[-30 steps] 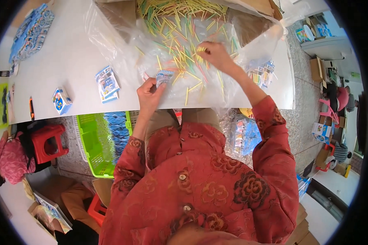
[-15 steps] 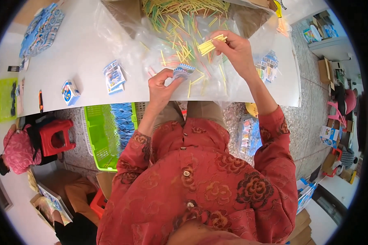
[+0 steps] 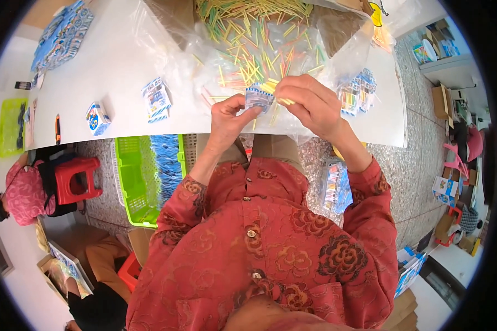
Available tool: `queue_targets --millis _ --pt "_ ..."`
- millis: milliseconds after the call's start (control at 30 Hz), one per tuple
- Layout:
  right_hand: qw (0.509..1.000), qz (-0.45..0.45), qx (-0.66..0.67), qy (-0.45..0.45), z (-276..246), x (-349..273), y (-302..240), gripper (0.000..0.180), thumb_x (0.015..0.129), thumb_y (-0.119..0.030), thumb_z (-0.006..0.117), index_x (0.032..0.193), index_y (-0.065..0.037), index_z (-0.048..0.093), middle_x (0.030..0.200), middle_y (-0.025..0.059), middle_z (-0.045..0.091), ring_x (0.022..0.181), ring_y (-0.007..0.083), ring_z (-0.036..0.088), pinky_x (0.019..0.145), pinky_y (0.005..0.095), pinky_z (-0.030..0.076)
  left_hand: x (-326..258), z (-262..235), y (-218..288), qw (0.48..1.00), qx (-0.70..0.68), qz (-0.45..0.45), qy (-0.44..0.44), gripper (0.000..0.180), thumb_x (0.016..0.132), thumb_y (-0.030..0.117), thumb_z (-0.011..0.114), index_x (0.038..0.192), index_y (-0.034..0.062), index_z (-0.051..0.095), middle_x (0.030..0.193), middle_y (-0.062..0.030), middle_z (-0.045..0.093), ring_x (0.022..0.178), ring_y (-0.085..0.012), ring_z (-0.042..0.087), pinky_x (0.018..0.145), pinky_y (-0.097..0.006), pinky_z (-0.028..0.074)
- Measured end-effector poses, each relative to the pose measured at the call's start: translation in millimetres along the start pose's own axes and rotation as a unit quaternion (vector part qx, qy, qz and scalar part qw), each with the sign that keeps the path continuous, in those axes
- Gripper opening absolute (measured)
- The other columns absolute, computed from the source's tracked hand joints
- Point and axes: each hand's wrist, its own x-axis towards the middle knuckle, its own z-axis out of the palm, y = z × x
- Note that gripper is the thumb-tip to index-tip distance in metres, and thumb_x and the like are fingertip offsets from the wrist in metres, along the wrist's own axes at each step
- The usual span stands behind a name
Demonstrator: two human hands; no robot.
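Over the table's near edge, my left hand (image 3: 229, 118) pinches a small clear packet (image 3: 258, 100) with a blue-and-white striped top. My right hand (image 3: 312, 103) closes around a small bundle of thin yellow sticks (image 3: 268, 87). Their ends meet the packet's upper edge; whether any are inside I cannot tell. Beyond both hands, loose yellow, green and pink sticks (image 3: 248, 69) spread over clear plastic sheeting and pile up in a box. To the right lie several packets (image 3: 357, 95), some showing sticks inside. On the left is a small stack of similar packets (image 3: 157, 100).
A small blue-and-white box (image 3: 98, 118) and a cutter knife (image 3: 57, 129) lie left on the white table (image 3: 124, 83). Below stand a green basket (image 3: 141, 182) with blue packets and a red stool (image 3: 78, 179). Another person in pink (image 3: 30, 194) is at far left.
My right hand has come down and left, bringing the yellow sticks to the packet's top. My left hand has shifted slightly right with the packet, which now stands more upright.
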Motion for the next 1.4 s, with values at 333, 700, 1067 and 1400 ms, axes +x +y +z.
queue_targets --millis 333,700,1067,1400 --pt "0.995 -0.082 -0.012 -0.058 -7 2 -2 0.027 0.064 0.008 0.066 0.089 0.003 0.062 0.087 0.0147 0.063 0.075 0.0256 0.062 0.062 0.0299 0.051 0 -4 1 0.997 0.017 -0.039 -0.063 0.014 0.080 0.000 0.066 0.094 -0.0004 0.066 0.084 -0.0024 0.066 0.073 -0.0047 0.057 0.065 -0.021 0.047" --pt "0.991 0.098 0.053 -0.080 -3 5 2 0.018 0.076 0.006 0.062 0.093 0.001 0.062 0.091 0.0114 0.062 0.079 0.0216 0.061 0.067 0.0283 0.049 10 -1 5 0.992 0.104 0.066 -0.014 0.005 0.076 0.002 0.069 0.078 0.0009 0.065 0.070 0.0008 0.062 0.065 -0.0042 0.051 0.061 -0.021 0.041" --pt "0.985 0.161 0.010 -0.061 6 14 21 0.018 0.086 -0.006 0.056 0.102 -0.001 0.063 0.103 0.0097 0.058 0.087 0.0190 0.057 0.074 0.0288 0.047 29 2 6 0.990 0.094 0.102 -0.001 0.008 0.076 0.002 0.068 0.083 0.0005 0.066 0.076 -0.0007 0.064 0.070 -0.0060 0.055 0.066 -0.022 0.043" --pt "0.967 0.206 0.095 -0.115 13 13 22 0.037 0.095 -0.021 0.042 0.129 -0.006 0.045 0.120 0.0101 0.053 0.109 0.0233 0.051 0.095 0.0332 0.038 31 3 14 0.998 -0.005 0.034 -0.051 0.017 0.081 -0.001 0.064 0.098 -0.0021 0.064 0.087 -0.0026 0.066 0.077 -0.0062 0.058 0.070 -0.021 0.047"
